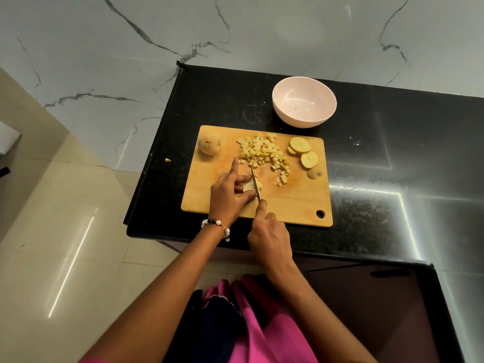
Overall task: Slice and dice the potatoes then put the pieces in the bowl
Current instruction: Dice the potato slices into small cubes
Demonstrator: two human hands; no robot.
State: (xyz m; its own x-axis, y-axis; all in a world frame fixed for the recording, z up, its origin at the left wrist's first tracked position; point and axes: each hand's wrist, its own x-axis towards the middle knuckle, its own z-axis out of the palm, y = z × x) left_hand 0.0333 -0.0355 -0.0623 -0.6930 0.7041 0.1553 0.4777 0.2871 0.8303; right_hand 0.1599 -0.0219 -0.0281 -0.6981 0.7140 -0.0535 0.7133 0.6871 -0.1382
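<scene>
Nearest the camera, above a pink and dark garment (262,326), two bare forearms reach onto a black stone counter (366,179) where a wooden cutting board (296,203) lies with a round hole in its near right corner. On the board's near left part the left hand (227,192), wearing a bead bracelet (217,227) at the wrist, has its fingers curled over a stack of potato strips (248,186), thumb pinched against the near end and forefinger stretched out flat toward the far side. Just beside it the right hand (269,239) is wrapped round the handle of a knife (255,183), forefinger laid along the top, the blade standing edge-down against the right side of the strips, where a few cut cubes sit. Farther up, a loose heap of diced potato (264,153) spreads across the middle of the board. To its right lie round potato slices (305,151) overlapping one another, with a skin-side end piece (314,173) just nearer. One whole unpeeled potato (210,144) rests at the far left corner. Beyond the board, apart from it, stands a pale pink bowl (303,100) holding no potato. One small yellow scrap (168,160) lies at the counter's left edge. Behind rises a white marble wall (235,30) with dark veins; glossy beige floor tiles (65,218) spread to the left.
</scene>
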